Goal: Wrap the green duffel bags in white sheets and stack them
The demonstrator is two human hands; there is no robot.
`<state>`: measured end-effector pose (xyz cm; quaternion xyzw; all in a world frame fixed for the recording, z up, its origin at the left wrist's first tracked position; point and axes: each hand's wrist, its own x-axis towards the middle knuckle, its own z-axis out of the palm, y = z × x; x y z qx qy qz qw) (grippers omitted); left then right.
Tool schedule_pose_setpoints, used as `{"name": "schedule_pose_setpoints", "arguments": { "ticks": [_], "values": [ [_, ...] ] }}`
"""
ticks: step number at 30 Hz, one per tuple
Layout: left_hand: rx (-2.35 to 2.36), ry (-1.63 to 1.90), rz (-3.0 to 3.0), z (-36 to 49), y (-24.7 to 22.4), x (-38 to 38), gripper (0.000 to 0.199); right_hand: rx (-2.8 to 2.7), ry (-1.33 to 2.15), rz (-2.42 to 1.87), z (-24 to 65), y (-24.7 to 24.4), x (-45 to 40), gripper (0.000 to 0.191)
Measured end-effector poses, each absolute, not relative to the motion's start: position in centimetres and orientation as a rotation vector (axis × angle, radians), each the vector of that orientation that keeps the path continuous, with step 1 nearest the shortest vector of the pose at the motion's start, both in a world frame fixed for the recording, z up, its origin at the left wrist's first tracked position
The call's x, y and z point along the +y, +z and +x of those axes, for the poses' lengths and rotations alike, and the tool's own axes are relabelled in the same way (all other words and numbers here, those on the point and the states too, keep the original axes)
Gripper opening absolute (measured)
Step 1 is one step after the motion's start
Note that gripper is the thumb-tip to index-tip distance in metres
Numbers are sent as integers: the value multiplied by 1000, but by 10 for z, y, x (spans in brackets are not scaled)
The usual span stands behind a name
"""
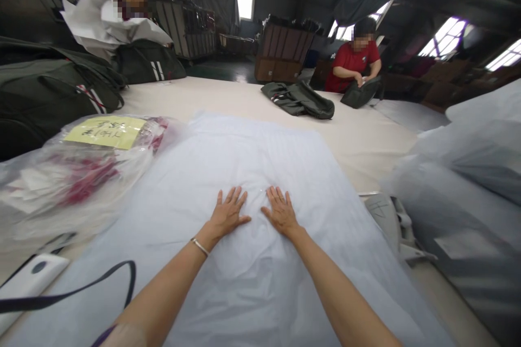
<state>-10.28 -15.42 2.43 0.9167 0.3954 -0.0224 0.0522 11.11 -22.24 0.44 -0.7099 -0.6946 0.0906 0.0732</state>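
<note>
A stack of thin, whitish translucent plastic sheets or bags (285,154) lies spread over the table in front of me. My left hand (230,212) rests flat on it, fingers spread and a bracelet on the wrist. Just to the right, my right hand (280,211) also presses flat on the plastic with its fingers stretched out. A small gap separates the two thumbs, and the plastic is creased around and below the palms. Neither hand holds anything.
To the left lie a clear bag with a yellow label (106,131), a white device with a strap (35,276) and dark duffel bags (52,87). A grey tape dispenser (385,217) and plastic-wrapped bundles (468,195) stand right. Across the table (228,98), a person in red (345,65) handles a bag.
</note>
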Motion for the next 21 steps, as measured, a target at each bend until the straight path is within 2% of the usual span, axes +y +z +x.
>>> {"name": "schedule_pose_setpoints", "arguments": {
  "ticks": [5,10,15,18,21],
  "values": [
    [1208,-19,2803,-115,52,-163,70,-1945,462,-2113,118,43,-228,69],
    [1163,79,2853,-167,50,-252,71,-2031,399,-1967,124,74,-345,66],
    [1198,-44,2759,-181,23,-305,68,-2229,424,-1966,98,49,-454,63],
    [1221,-40,2757,-168,20,-286,68,-2176,418,-2086,84,26,-448,64],
    [1237,-67,2771,-155,30,-251,68,-2053,479,-2165,80,24,-410,67]
  ]
}}
